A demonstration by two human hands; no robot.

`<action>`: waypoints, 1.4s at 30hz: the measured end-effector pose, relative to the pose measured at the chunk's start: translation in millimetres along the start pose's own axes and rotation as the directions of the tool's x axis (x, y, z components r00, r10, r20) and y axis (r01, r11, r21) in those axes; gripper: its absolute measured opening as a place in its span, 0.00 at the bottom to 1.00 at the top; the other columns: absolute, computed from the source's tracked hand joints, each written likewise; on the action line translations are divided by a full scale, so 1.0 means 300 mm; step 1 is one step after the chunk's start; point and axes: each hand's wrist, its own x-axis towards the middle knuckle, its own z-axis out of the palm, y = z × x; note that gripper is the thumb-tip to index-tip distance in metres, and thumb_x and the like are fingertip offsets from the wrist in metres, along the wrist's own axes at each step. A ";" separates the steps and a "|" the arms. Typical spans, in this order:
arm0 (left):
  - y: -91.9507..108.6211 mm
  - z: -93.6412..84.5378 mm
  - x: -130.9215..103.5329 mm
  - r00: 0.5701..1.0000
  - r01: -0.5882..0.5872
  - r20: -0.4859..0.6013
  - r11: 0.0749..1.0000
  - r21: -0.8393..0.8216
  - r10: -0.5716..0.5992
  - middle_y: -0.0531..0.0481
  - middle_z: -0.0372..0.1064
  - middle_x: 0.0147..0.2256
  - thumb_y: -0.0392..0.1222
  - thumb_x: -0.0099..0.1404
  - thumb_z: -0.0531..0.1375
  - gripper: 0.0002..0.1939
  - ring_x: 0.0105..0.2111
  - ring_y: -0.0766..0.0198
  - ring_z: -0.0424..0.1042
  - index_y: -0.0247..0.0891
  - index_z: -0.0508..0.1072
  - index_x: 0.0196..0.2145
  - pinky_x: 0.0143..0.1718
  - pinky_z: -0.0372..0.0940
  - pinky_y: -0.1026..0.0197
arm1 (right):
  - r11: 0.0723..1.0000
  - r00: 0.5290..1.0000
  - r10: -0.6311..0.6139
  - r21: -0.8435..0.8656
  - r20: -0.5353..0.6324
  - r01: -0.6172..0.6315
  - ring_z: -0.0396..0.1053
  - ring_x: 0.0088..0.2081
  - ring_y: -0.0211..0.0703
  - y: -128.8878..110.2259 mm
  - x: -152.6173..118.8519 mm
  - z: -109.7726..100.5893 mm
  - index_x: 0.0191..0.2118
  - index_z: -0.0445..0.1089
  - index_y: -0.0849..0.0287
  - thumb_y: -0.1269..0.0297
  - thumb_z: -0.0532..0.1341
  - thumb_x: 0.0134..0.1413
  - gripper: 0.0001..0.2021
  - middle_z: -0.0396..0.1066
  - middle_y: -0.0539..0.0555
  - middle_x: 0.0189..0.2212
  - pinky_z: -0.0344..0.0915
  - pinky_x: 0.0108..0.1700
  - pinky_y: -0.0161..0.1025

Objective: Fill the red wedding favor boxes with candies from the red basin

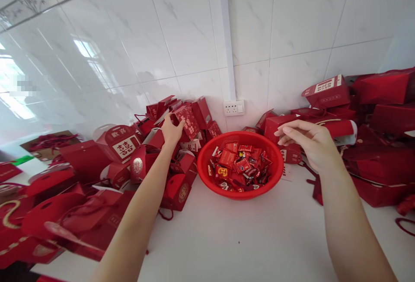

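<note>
My left hand (172,131) reaches into a heap of red boxes at the back left. Its thumb and fingers are closed on the edge of a red candy box (188,122) with a gold pattern. My right hand (309,141) is raised in the air just right of a red plastic basket (240,194). Its fingers are loosely bent and apart from the thumb, and nothing shows between them. Small candies (241,165) in red wrappers fill the bottom of the basket, which stands on the white table (227,238).
Many red gift boxes (119,145) with gold characters pile up along the left. Another stack of red boxes (382,117) stands at the right. A white tiled wall (188,22) with a power socket (234,108) rises behind the table.
</note>
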 end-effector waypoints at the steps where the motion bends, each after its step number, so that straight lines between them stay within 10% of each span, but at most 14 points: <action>1: 0.003 -0.003 -0.002 1.000 0.008 -0.018 1.000 -0.005 -0.008 0.38 0.75 0.48 0.44 0.57 0.64 0.29 0.50 0.44 0.74 0.36 0.67 0.56 0.58 0.64 0.46 | 1.000 1.000 -0.001 -0.002 0.006 0.001 0.75 0.29 0.41 0.000 0.000 0.001 0.34 0.78 0.55 0.52 0.70 0.52 0.12 0.79 0.53 0.32 0.75 0.34 0.39; 10: 0.056 -0.047 -0.022 0.983 0.146 -0.071 0.954 -0.262 -0.170 0.52 0.69 0.30 0.42 0.57 0.64 0.27 0.30 0.58 0.72 0.36 0.66 0.54 0.39 0.70 0.55 | 0.999 0.999 0.007 -0.052 0.043 -0.005 0.75 0.29 0.42 -0.001 0.004 0.023 0.34 0.78 0.56 0.50 0.69 0.52 0.14 0.79 0.54 0.32 0.75 0.35 0.41; 14: 0.154 -0.078 -0.080 0.966 0.253 0.096 0.798 -0.547 -0.241 0.60 0.64 0.24 0.40 0.55 0.64 0.27 0.16 0.70 0.60 0.38 0.65 0.52 0.21 0.59 0.66 | 0.998 0.997 0.033 -0.061 0.073 -0.028 0.76 0.30 0.43 0.015 0.000 0.083 0.43 0.75 0.56 0.49 0.70 0.50 0.19 0.78 0.56 0.38 0.76 0.36 0.44; 19: 0.299 -0.087 -0.207 0.899 0.420 0.409 0.576 -0.701 -0.157 0.59 0.67 0.24 0.44 0.51 0.67 0.23 0.15 0.73 0.61 0.39 0.68 0.44 0.16 0.55 0.70 | 0.999 0.995 -0.015 -0.044 0.098 0.020 0.77 0.39 0.45 0.059 -0.034 0.207 0.67 0.56 0.46 0.46 0.68 0.53 0.38 0.59 0.63 0.66 0.77 0.42 0.47; 23: 0.363 -0.066 -0.293 0.831 0.525 0.539 0.511 -0.680 -0.137 0.58 0.69 0.24 0.45 0.52 0.68 0.26 0.16 0.71 0.66 0.41 0.67 0.48 0.17 0.59 0.70 | 0.998 0.990 -0.040 0.045 0.137 0.034 0.78 0.42 0.49 0.072 -0.055 0.250 0.72 0.43 0.40 0.44 0.65 0.57 0.43 0.59 0.60 0.67 0.78 0.43 0.48; 42: 0.390 -0.031 -0.337 0.945 0.185 0.326 0.785 -0.592 0.023 0.50 0.72 0.30 0.50 0.61 0.66 0.18 0.25 0.60 0.72 0.42 0.72 0.46 0.25 0.65 0.62 | 0.961 0.975 -0.216 -0.163 0.060 0.223 0.64 0.62 0.58 0.056 -0.064 0.250 0.67 0.58 0.43 0.41 0.60 0.60 0.32 0.58 0.56 0.67 0.69 0.58 0.55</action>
